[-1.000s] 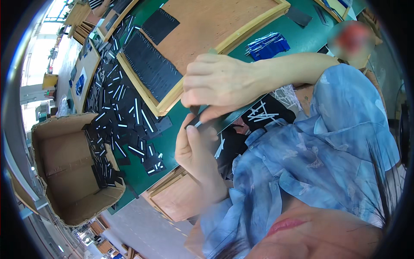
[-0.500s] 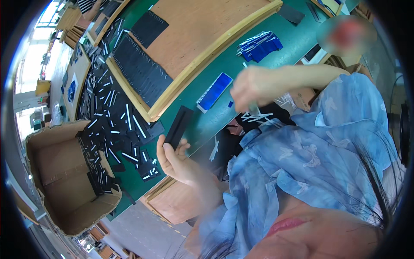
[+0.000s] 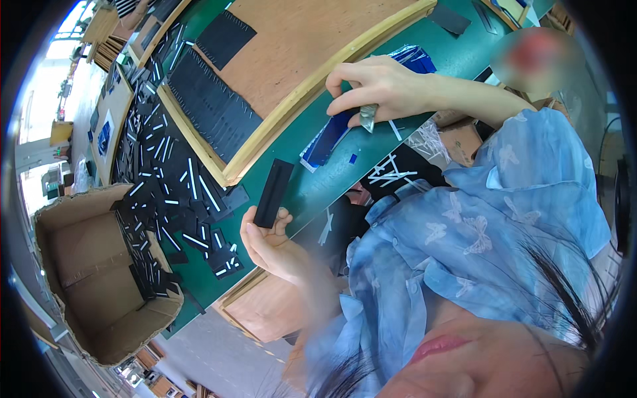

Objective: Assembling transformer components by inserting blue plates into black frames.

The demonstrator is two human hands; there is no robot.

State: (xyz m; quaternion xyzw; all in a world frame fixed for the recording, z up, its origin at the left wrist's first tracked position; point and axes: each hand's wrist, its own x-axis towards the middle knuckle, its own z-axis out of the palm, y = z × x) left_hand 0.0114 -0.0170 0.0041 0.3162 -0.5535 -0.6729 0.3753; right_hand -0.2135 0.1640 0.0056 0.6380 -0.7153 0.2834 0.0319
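Observation:
Upright between the thumb and fingers of my left hand (image 3: 271, 249) is a flat black rectangular strip (image 3: 274, 194), held over the front edge of the green table. My right hand (image 3: 378, 86) has come over a blue sheet with a pale edge (image 3: 323, 147). Its bent fingertips are at the sheet's upper end and partly cover it. A small shiny grey, pointed piece (image 3: 368, 117) sticks out below the fingers of this hand; its kind is unclear. Behind the hand lies a stack of blue sheets (image 3: 417, 58), partly hidden.
A wood-framed board (image 3: 292, 113) bears rows of black strips (image 3: 212, 106). Many black pieces with white strips (image 3: 192, 182) are heaped at left, beside an open cardboard box (image 3: 93, 265). White strips (image 3: 391, 174) lie on dark cloth near my lap. A small blue scrap (image 3: 353, 158) rests on the table (image 3: 318, 192).
My right hand has moved from near my lap, up and left, onto the blue sheet. My left hand keeps the black strip almost in place, turned slightly more to face me.

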